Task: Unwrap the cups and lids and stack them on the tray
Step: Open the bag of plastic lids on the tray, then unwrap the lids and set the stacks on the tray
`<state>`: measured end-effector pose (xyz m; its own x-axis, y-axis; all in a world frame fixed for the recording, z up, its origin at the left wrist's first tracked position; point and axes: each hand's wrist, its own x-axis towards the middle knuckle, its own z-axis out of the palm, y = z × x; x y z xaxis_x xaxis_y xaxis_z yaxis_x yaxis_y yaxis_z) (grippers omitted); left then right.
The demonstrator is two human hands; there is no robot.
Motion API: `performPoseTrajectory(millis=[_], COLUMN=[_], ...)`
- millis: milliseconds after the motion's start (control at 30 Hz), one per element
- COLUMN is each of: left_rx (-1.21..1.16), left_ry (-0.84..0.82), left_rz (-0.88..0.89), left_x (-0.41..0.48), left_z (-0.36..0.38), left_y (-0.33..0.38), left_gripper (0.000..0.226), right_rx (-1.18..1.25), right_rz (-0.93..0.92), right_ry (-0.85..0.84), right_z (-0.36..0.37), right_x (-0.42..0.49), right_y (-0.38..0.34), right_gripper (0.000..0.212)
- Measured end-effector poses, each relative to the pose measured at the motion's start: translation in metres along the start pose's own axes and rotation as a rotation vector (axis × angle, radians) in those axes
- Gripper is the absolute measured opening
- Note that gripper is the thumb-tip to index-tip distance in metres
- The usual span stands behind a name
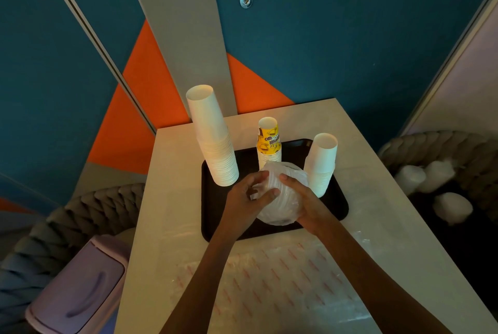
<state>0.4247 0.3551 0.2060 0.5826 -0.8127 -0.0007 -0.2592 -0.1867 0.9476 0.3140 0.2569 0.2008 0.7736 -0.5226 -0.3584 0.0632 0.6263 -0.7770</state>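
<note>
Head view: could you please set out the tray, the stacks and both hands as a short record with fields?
tray: black, on the pale table
stacks on tray: tall white cups, yellow printed cups, shorter white cups, all mouth down
bundle: lids in clear wrap, held over the tray
left hand: pinches the bundle's wrap
right hand: grips the bundle
near table edge: loose printed wrapper

Lilac bin (78, 288) beside pale table (172, 172)
</note>
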Motion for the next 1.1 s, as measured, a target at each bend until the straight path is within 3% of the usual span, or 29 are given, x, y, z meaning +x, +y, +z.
performPoseTrajectory(millis=[167,333,367,467,533,633,733,867,967,1100], left_rx=[0.02,0.004,-0.009,-0.054,-0.004,0.26,0.48,0.588,0.509,0.138], left_ry=[-0.017,-0.083,-0.089,-0.097,-0.068,0.074,0.26,0.313,0.414,0.426], left_rz=[0.024,-0.025,-0.035,-0.059,-0.054,0.02,0.043,0.057,0.059,0.009], left_x=[-0.001,-0.001,-0.001,0.0,0.0,-0.001,-0.001,0.003,0.007,0.017], left_z=[-0.001,-0.004,-0.005,-0.009,-0.011,-0.007,-0.002,0.002,0.001,-0.008], left_y=[-0.004,-0.006,-0.006,-0.003,0.0,0.008,0.011,0.009,0.016,0.026], left_gripper=[0.044,0.056,0.058,0.045,0.034,0.033,0.038,0.038,0.034,0.022], right_rx=[-0.02,-0.002,0.007,0.074,0.136,0.23,0.216,0.226,0.274,0.298], right_rz=[-0.004,0.019,0.025,0.05,0.067,0.101,0.087,0.061,-0.001,-0.041], right_ry=[0.055,0.05,0.059,0.049,0.048,0.106,0.03,0.031,0.019,-0.025], right_z=[0.003,0.001,-0.001,-0.005,-0.006,-0.006,-0.005,-0.004,-0.008,-0.011], right_x=[0.0,0.0,0.0,0.0,0.001,0.005,0.008,0.008,0.013,0.018], right_y=[0.001,0.002,0.003,0.005,0.007,0.013,0.018,0.021,0.024,0.027], right_gripper=[0.025,0.026,0.028,0.06,0.066,0.064,0.097,0.088,0.102,0.102])
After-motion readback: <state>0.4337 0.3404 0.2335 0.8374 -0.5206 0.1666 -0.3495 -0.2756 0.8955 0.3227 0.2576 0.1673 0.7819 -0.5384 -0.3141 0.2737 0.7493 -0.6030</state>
